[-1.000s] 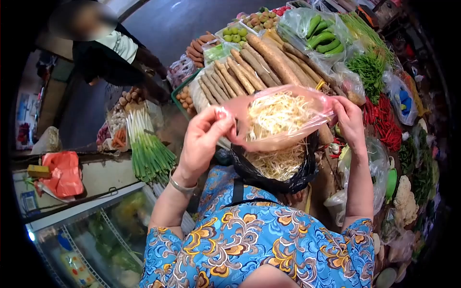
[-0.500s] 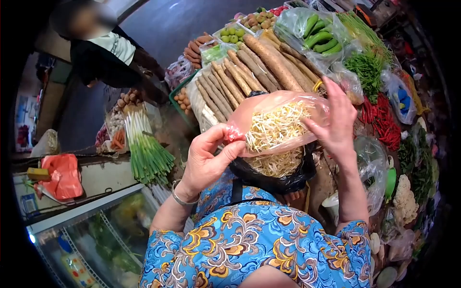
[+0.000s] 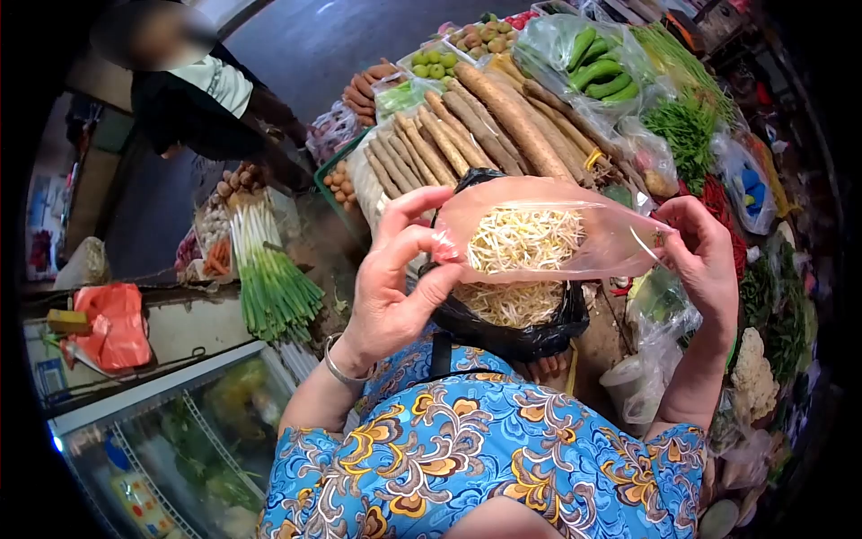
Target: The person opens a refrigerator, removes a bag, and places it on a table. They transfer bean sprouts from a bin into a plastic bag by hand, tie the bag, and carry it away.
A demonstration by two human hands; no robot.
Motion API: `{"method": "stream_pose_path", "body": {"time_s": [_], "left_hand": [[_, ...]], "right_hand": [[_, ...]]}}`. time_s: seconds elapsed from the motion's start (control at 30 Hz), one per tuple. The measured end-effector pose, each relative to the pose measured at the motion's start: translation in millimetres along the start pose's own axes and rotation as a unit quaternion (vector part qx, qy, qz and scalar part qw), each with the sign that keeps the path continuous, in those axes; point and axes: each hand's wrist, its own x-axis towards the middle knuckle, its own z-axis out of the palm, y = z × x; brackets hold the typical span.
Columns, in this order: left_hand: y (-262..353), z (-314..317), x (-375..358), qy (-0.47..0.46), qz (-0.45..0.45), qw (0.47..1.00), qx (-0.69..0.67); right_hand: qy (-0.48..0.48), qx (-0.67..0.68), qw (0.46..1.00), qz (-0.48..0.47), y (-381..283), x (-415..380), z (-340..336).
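Observation:
Between my hands a thin pink plastic bag (image 3: 620, 242) is stretched sideways, with a heap of bean sprouts (image 3: 525, 239) inside it. My left hand (image 3: 400, 278) pinches the bunched red end of the bag between thumb and fingers. At the opposite end, my right hand (image 3: 705, 256) grips the plastic by its edge. Right below hangs or stands a black plastic bag (image 3: 566, 328), its mouth spread around more bean sprouts (image 3: 512, 304). The pink bag hides the upper part of that opening.
Long brown roots (image 3: 512, 117) lie in rows beyond the bags. Green peppers (image 3: 602, 67) in clear plastic and red chillies (image 3: 718, 211) are at right. Green onions (image 3: 269, 278) lie left, above a glass-topped case (image 3: 189, 440). A person (image 3: 202, 99) stands at the upper left.
My right hand has moved right and closed on the bag's edge, where its fingers were spread before. The pink bag is now pulled out longer. My left hand keeps its hold.

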Motion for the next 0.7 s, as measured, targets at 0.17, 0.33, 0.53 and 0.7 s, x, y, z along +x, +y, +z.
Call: {"method": "stream_pose_path", "body": {"time_s": [0.17, 0.33, 0.53, 0.7], "left_hand": [[-31, 25, 21, -0.101, 0.121, 0.987, -0.008], [-72, 66, 25, -0.172, 0.115, 0.976, -0.074], [-66, 69, 30, -0.178, -0.069, 0.979, -0.065], [-62, 69, 33, -0.128, -0.17, 0.958, -0.194]], "right_hand": [[0.049, 0.105, 0.983, -0.143, -26, -8, 27], [-0.079, -0.035, 0.938, -0.335, -50, -9, 69], [-0.035, -0.028, 0.921, -0.386, -33, 0, 76], [0.018, -0.05, 0.954, -0.294, -17, 16, 75]]}}
